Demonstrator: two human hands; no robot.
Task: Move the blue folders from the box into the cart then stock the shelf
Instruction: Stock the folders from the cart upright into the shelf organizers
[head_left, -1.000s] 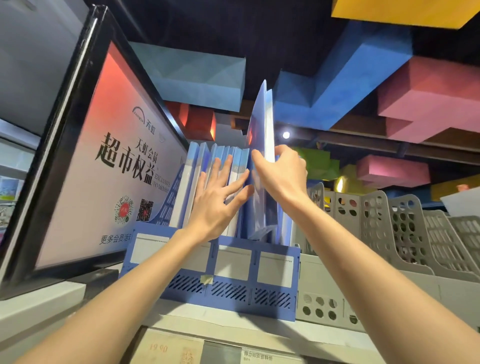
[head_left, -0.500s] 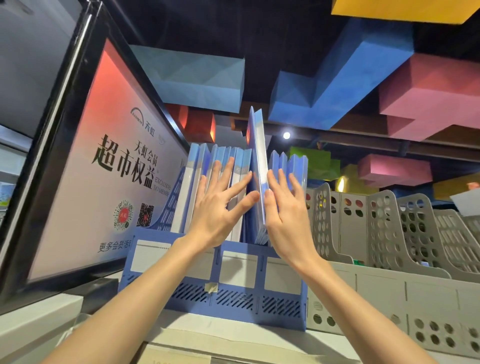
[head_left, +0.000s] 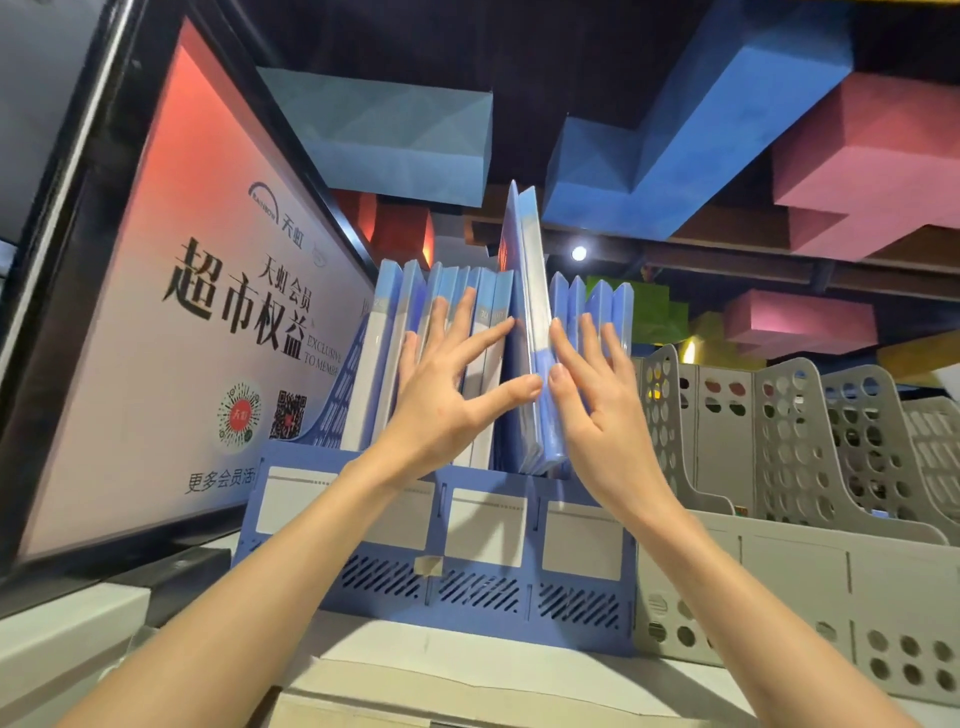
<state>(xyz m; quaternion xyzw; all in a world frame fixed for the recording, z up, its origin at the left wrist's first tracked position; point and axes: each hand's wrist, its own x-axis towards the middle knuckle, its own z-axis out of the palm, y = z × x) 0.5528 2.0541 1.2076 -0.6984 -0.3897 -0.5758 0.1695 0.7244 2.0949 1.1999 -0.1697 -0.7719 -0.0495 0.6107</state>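
Several blue folders (head_left: 395, 332) stand upright in a blue file rack (head_left: 467, 571) on the shelf top. One pair of blue folders (head_left: 527, 291) sticks up higher than the rest, in the rack's middle. My left hand (head_left: 447, 395) lies flat with spread fingers on the folders to the left, its thumb touching the raised pair. My right hand (head_left: 597, 400) presses with straight fingers on the folders to the right (head_left: 597, 306), its thumb against the raised pair's front edge. Box and cart are out of view.
A large framed poster (head_left: 197, 312) with red and white print leans at the left, close to the rack. Grey perforated file racks (head_left: 805, 467) fill the shelf to the right. Coloured foam blocks (head_left: 701, 130) hang from the dark ceiling above.
The raised folders have slid down into the rack. My right hand let go of them and flattened against the right-hand folders; my left hand has stayed on the left stack.
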